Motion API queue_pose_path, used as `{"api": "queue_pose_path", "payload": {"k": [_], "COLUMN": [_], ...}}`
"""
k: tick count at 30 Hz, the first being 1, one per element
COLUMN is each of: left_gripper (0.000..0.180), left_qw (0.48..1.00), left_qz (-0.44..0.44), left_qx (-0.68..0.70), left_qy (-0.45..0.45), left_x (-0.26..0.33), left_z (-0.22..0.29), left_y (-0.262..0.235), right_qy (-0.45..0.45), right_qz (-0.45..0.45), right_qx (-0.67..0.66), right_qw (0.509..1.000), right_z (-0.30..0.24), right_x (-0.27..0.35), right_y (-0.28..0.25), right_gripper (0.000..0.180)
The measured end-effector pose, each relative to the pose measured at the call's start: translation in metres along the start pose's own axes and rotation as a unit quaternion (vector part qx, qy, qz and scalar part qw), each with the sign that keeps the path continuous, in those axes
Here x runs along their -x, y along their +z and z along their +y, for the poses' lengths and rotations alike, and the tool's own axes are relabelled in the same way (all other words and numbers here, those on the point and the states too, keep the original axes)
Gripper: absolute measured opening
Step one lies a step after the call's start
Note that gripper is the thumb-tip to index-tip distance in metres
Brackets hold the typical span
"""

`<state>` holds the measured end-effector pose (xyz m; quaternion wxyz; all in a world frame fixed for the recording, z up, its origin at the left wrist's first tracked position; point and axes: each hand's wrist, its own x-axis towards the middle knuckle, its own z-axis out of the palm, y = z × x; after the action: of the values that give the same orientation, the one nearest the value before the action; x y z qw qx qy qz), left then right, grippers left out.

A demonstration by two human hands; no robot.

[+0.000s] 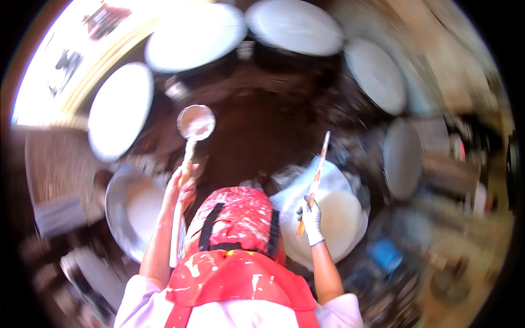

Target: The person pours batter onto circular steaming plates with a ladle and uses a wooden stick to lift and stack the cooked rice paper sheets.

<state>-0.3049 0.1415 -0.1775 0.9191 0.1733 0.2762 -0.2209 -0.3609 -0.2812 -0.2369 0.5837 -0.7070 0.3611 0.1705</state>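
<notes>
My bare left hand [183, 185] is closed around the handle of a ladle [197, 123], whose round bowl points away from me and is coated with something pale. Below that hand, left of my red apron, lies a wide grey basin [112, 205] with whitish liquid in it. A white glove with dark fingertips covers my right hand [310, 216], which grips a long thin stick [318, 175] smeared with white. Behind the stick stands a tub lined with clear plastic [292, 240], holding cream-coloured liquid [339, 221].
Large white round discs [295, 26] on dark supports form an arc ahead, with another white disc [121, 112] at the left and a greyer disc [402, 158] at the right. A blue container [385, 255] sits right of the tub. A brown board [60, 169] stands far left.
</notes>
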Motion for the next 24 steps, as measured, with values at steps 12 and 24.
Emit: {"api": "queue_pose_path", "payload": {"k": [12,24], "left_gripper": [0.027,0.035], "left_qw": [0.886,0.8], "left_qz": [0.41,0.564], "left_qx": [-0.151,-0.142], "left_qy": [0.158,0.145], "left_x": [0.109,-0.005], "left_z": [0.037,0.037], "left_y": [-0.29,-0.458], "right_qy": [-0.296,-0.38], "right_qz": [-0.438,-0.497], "right_qx": [0.572,0.616], "right_qw": [0.627,0.479], "right_z": [-0.114,-0.029], "right_x": [0.086,0.093], "right_y": [0.301,0.506], "right_gripper": [0.043,0.033]}}
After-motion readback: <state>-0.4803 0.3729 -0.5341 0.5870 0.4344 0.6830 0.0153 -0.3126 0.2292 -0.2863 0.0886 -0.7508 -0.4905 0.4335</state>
